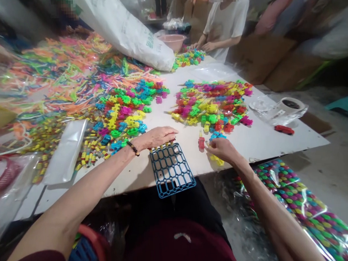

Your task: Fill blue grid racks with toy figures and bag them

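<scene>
My left hand (157, 136) lies palm down on the far end of a blue plastic grid tray (171, 170) that overhangs the table's near edge; its fingers are closed over small coloured pieces at the tray's top row. My right hand (222, 148) rests on the white table (265, 137) to the tray's right, fingers curled round small plastic toy pieces, blue and yellow ones showing beside it. A red toy piece (201, 141) lies just left of that hand. A heap of bright plastic toy pieces (211, 106) sits beyond my right hand.
A second heap of toy pieces (124, 113) and colourful strips (60, 69) cover the left. A white sack (130, 31), pink basin (172, 41) and a person in a white shirt (226, 24) are at the far end. A tape roll (290, 105) and bagged toys (302, 206) lie right.
</scene>
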`<action>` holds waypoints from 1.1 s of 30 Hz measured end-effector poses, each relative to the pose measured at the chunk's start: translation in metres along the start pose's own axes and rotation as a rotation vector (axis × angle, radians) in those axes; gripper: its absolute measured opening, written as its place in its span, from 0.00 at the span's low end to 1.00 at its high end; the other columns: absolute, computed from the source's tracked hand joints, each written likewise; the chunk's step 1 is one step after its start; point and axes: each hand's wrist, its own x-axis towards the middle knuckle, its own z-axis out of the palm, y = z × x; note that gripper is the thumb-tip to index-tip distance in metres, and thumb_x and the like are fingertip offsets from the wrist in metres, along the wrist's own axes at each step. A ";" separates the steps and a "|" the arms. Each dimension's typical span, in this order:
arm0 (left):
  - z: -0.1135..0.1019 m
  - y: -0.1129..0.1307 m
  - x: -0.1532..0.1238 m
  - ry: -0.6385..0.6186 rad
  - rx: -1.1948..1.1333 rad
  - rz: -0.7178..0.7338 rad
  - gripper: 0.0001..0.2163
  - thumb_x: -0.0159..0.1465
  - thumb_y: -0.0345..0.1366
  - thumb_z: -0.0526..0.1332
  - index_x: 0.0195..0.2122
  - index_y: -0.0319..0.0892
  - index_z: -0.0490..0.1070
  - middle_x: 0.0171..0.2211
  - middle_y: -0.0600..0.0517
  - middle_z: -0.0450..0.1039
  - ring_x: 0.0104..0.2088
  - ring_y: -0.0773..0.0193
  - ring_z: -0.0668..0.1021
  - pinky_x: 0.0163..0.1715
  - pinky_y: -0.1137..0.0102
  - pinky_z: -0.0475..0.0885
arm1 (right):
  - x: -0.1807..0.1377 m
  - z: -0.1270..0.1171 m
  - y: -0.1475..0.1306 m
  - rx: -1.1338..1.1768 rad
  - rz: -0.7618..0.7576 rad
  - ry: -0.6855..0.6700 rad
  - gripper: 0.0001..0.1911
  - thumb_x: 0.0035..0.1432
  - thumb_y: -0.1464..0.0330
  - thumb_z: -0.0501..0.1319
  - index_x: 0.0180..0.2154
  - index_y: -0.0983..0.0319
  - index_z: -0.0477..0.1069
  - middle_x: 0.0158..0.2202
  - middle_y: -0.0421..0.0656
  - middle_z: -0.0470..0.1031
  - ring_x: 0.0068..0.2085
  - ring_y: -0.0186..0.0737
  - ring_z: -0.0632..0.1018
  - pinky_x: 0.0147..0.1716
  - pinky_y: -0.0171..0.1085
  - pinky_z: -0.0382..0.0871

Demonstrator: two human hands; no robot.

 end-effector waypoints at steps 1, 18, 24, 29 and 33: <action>0.000 0.000 0.000 0.001 -0.010 -0.003 0.19 0.74 0.46 0.49 0.56 0.43 0.71 0.60 0.47 0.73 0.58 0.58 0.75 0.59 0.66 0.67 | 0.000 0.004 -0.006 0.173 -0.048 0.036 0.10 0.55 0.65 0.63 0.25 0.61 0.67 0.23 0.42 0.73 0.28 0.41 0.76 0.29 0.36 0.63; 0.002 -0.001 -0.017 -0.030 0.088 -0.063 0.16 0.74 0.42 0.45 0.53 0.44 0.68 0.51 0.47 0.76 0.49 0.60 0.77 0.50 0.68 0.70 | -0.003 0.046 -0.064 -0.332 -0.229 0.035 0.10 0.66 0.68 0.56 0.40 0.63 0.76 0.47 0.54 0.76 0.41 0.47 0.78 0.32 0.37 0.59; 0.005 -0.001 -0.022 -0.026 0.190 0.023 0.20 0.76 0.41 0.45 0.64 0.42 0.62 0.64 0.43 0.67 0.61 0.56 0.73 0.59 0.66 0.66 | -0.001 0.050 -0.064 -0.005 -0.244 0.084 0.06 0.61 0.66 0.58 0.36 0.60 0.70 0.34 0.45 0.76 0.34 0.41 0.75 0.31 0.36 0.59; 0.011 -0.005 -0.019 0.008 0.170 0.034 0.17 0.76 0.40 0.46 0.61 0.41 0.64 0.68 0.44 0.62 0.67 0.57 0.67 0.64 0.65 0.63 | 0.002 0.070 -0.070 0.652 -0.228 -0.049 0.09 0.54 0.63 0.59 0.35 0.58 0.62 0.26 0.37 0.70 0.25 0.36 0.73 0.26 0.35 0.67; 0.015 -0.010 -0.018 0.024 0.192 0.056 0.19 0.76 0.40 0.45 0.63 0.41 0.62 0.66 0.43 0.66 0.64 0.56 0.71 0.62 0.64 0.65 | 0.012 0.088 -0.088 1.018 -0.191 -0.066 0.15 0.51 0.58 0.62 0.37 0.59 0.66 0.29 0.39 0.73 0.27 0.39 0.76 0.24 0.36 0.70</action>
